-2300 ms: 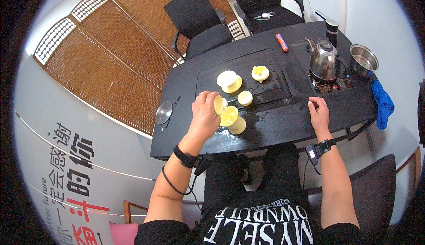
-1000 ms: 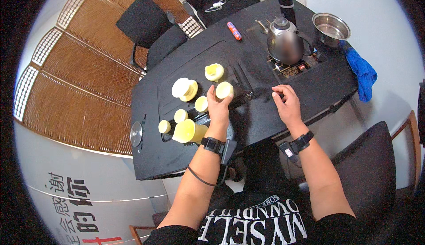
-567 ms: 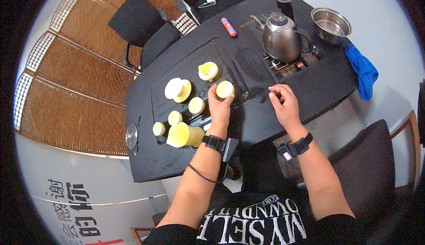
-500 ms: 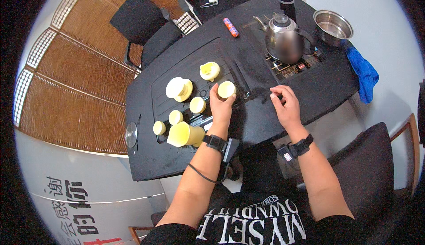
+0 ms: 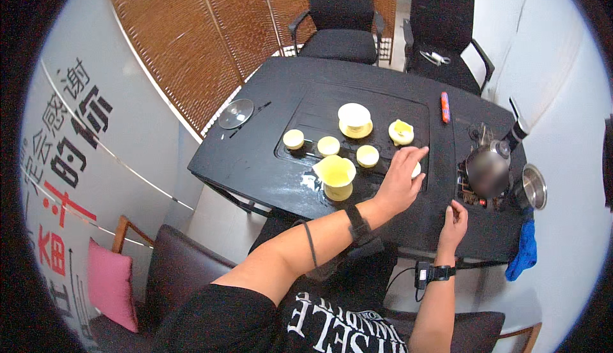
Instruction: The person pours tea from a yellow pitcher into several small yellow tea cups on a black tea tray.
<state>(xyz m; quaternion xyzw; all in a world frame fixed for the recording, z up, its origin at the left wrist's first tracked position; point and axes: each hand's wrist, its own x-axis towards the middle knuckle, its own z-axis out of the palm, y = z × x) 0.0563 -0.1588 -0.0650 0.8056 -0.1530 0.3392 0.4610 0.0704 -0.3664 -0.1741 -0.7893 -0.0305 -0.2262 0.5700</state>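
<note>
While the small pale cup (image 5: 416, 170) is mostly hidden by our left hand (image 5: 405, 175), near the right end of the inset tray (image 5: 306, 105) and toward the worktop's (image 5: 249, 152) near edge, that hand's fingers and thumb spread around it, though we cannot tell whether they grip. Our right hand (image 5: 453, 226) hangs half-curled by the near edge, nothing visible in it, its fingertips' contact unclear. We judge the cup light, stiff, breakable and slick if wet, best pinched gently by opposite sides below the rim.
</note>
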